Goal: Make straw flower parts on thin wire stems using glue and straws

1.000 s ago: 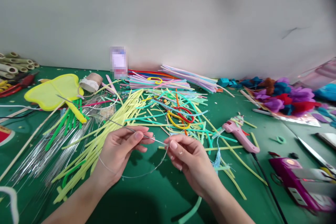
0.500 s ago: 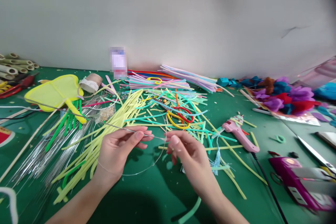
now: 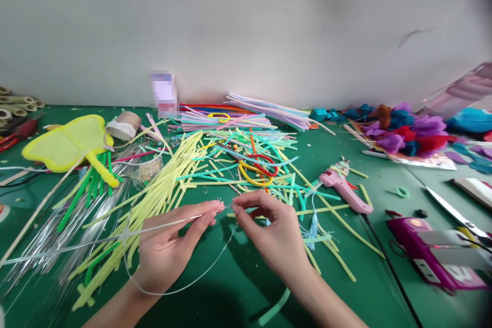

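Yellow strips [image 3: 161, 195] and glue gun [image 3: 344, 189] flank both hands [image 3: 226, 238].

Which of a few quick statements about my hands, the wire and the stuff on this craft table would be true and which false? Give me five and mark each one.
1. Both hands pinch the same thin wire at their fingertips. True.
2. The pink glue gun is in the right hand. False: it lies on the green table, to the right of that hand.
3. The wire loops down below the left hand. True.
4. The yellow butterfly shape lies at the far right of the table. False: it is at the left.
5. A heap of pale yellow strips lies just beyond the left hand. True.
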Demonstrator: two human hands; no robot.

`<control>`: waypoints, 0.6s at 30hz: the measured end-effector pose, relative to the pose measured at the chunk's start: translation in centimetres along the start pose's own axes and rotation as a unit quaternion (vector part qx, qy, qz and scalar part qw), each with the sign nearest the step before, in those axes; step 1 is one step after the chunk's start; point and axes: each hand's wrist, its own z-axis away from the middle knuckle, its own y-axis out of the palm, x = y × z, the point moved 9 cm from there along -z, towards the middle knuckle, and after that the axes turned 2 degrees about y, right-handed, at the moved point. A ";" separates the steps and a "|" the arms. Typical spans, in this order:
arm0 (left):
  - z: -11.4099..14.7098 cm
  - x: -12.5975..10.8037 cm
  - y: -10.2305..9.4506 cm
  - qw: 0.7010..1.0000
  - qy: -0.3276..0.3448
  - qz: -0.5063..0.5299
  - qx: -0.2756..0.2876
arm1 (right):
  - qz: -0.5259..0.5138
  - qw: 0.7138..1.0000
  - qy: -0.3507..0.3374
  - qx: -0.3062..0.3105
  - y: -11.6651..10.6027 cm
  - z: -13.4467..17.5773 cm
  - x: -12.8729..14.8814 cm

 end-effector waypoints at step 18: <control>-0.4 1.0 0.9 0.998 0.010 -0.008 0.066 | -0.047 0.989 0.123 0.072 1.0 -1.0 -3.2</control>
